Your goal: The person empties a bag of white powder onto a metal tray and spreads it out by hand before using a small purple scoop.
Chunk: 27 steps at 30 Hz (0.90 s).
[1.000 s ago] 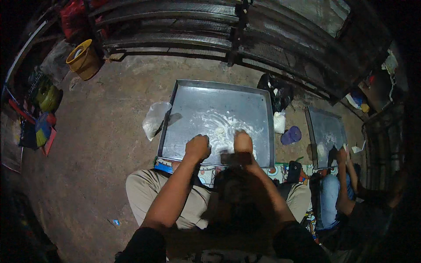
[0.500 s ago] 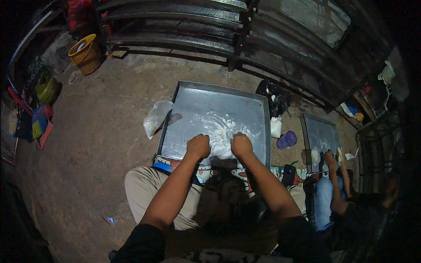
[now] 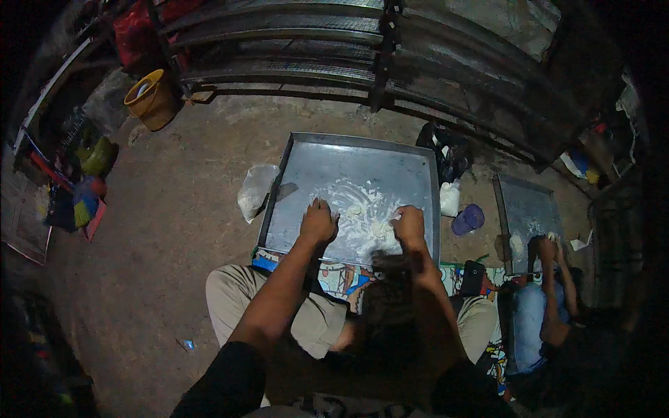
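A wide square metal tray with raised sides rests in front of my crossed legs. White flour-like powder is smeared across its middle, with a heap toward the near right. My left hand is over the tray, left of the powder, fingers pointing forward and a little apart, with nothing visible in them. At the heap's right edge, my right hand has its fingers curled inward; what they hold, if anything, is hidden.
A clear bag of white stuff leans by the tray's left side. To the right are a white packet, purple cup, black bag and phone. A co-worker's hands are at another tray.
My two closed hands have moved farther apart. The left one has loosened its fingers, and the right has shifted to the right side of the powder. The view has shifted slightly.
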Tool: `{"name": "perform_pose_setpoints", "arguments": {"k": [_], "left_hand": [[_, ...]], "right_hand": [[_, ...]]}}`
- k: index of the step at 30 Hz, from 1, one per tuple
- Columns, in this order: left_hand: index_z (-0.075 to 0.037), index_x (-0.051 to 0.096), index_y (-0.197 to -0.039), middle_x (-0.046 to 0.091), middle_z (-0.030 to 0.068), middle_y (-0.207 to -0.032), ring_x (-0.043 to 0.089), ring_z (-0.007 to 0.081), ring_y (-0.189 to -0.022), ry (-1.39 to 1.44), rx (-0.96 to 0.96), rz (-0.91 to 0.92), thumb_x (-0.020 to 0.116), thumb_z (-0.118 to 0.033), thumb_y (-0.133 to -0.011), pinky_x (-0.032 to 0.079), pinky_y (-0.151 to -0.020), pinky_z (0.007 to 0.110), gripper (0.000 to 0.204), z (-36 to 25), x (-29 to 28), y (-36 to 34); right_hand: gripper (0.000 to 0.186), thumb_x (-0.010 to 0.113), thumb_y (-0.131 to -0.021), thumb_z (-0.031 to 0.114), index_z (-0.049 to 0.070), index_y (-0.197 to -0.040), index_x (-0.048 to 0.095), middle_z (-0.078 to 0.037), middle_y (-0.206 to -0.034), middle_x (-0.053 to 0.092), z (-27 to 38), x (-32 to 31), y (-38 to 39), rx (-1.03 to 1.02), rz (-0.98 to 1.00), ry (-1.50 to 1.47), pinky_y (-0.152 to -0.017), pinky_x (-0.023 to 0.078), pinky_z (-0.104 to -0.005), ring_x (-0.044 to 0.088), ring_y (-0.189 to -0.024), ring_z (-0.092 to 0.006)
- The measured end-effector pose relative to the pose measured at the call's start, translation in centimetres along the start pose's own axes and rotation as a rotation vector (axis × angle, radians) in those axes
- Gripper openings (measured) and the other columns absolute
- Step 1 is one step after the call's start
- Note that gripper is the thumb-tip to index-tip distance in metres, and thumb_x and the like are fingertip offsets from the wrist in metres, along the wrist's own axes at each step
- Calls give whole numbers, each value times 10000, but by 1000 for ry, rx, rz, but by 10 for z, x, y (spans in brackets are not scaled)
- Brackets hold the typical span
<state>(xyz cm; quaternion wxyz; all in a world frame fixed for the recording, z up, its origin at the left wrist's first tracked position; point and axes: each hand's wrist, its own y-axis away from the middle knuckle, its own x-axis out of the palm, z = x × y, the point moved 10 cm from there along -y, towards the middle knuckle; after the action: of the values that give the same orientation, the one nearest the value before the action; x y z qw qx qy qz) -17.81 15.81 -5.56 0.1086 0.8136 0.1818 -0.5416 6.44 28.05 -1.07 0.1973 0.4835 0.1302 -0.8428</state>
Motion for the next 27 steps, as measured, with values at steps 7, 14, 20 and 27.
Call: {"name": "perform_pose_setpoints", "arguments": {"k": [7,14,20,27], "left_hand": [[41,477,-1386,428,256,-1473,455,402,-1328,132,179,252,355,-410,-1024,376,-1110,439,591,-71,18,-38],[-37,635,-1216,667,227,-1138,658,417,-979,89,493,154,552,-315,-942,529,-863,495,399,-113,6,11],[-84,701,-1022,678,217,-1027,655,427,-921,372,306,-101,605,-170,-897,528,-812,491,180,-100,-31,12],[5,650,-982,651,258,-1054,628,448,-960,100,132,-225,577,-70,-859,515,-821,494,162,-6,-49,-4]], "right_hand": [[244,621,-718,-40,48,-888,772,-229,-903,705,-11,13,-14,-42,-24,59,-859,552,-411,690,-897,-391],[288,844,-633,107,-2,-875,732,-239,-899,699,6,28,-27,78,60,19,-794,563,-425,687,-879,-402],[260,791,-714,105,5,-951,745,-248,-931,696,-5,38,-21,18,-14,24,-848,552,-425,678,-934,-394],[153,700,-765,42,26,-912,742,-235,-916,696,42,20,-20,22,68,62,-822,559,-443,675,-909,-392]]}}
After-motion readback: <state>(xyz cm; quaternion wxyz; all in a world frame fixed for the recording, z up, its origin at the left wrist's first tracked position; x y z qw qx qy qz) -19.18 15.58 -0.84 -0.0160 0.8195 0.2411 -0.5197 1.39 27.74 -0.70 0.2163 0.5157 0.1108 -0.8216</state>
